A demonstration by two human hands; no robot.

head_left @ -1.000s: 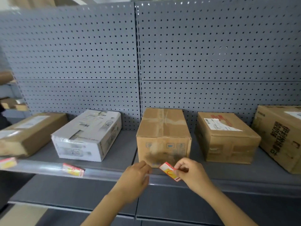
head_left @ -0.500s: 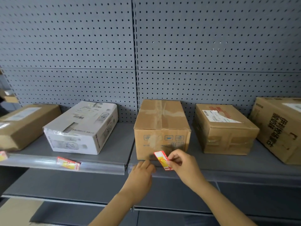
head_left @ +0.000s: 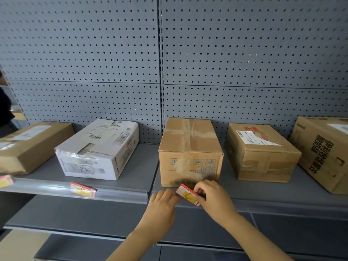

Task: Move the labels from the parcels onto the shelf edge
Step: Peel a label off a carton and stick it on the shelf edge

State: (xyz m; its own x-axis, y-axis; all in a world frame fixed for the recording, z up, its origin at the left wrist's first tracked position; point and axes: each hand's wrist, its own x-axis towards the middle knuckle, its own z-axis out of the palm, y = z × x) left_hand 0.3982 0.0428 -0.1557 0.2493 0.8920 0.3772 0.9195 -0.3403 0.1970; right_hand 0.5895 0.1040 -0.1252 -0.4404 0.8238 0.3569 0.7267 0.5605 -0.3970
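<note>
My right hand [head_left: 212,199] pinches a small red, white and yellow label [head_left: 187,194] by its right end, tilted, in front of the middle brown parcel [head_left: 190,151] at the shelf edge [head_left: 263,203]. My left hand [head_left: 162,202] rests on the shelf edge just left of the label, fingers touching its left corner. Another label [head_left: 82,190] sits in the clear strip on the left shelf edge [head_left: 47,187], below the white parcel [head_left: 98,149]. A third label [head_left: 5,180] shows at the far left edge.
Brown parcels stand at the left [head_left: 30,146], right of centre [head_left: 261,153] and far right [head_left: 323,151]. A grey pegboard wall [head_left: 169,63] rises behind. A lower shelf [head_left: 94,215] lies beneath. A dark sleeve [head_left: 4,108] shows at the far left.
Both hands with the label rose slightly from below the shelf edge toward the parcel's front, then held there. The view tilted, so the shelf shifted in the frame.
</note>
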